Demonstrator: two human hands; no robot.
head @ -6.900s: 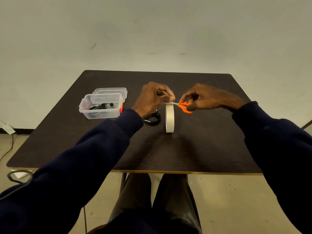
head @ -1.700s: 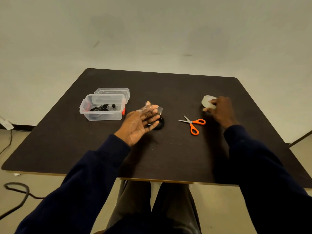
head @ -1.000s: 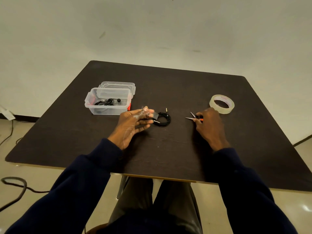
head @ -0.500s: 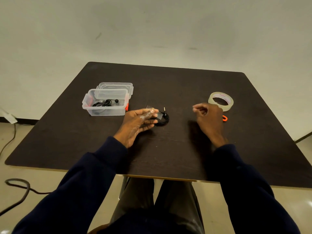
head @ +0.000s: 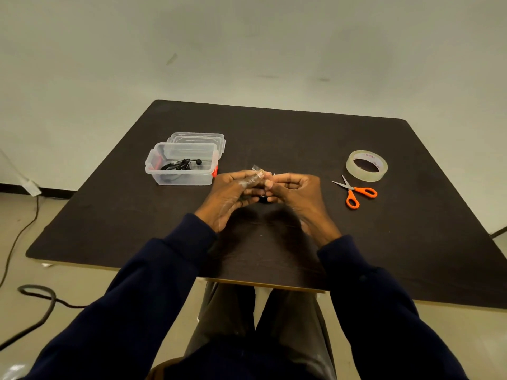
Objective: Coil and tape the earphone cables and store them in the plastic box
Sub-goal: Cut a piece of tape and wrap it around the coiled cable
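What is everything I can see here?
table: one, dark brown, centre
plastic box: one, clear, table's left, open
earphones: one set, black, inside the box
lid: one, clear, behind the box
tape roll: one, clear, table's right
scissors: one pair, orange handles, beside the tape roll
tape piece: one, clear, at the fingertips
cable coil: one, black, held mid-table, mostly hidden
floor cables: two, dark, far left
left hand: one, holds the tape piece
right hand: one, pinches the cable coil
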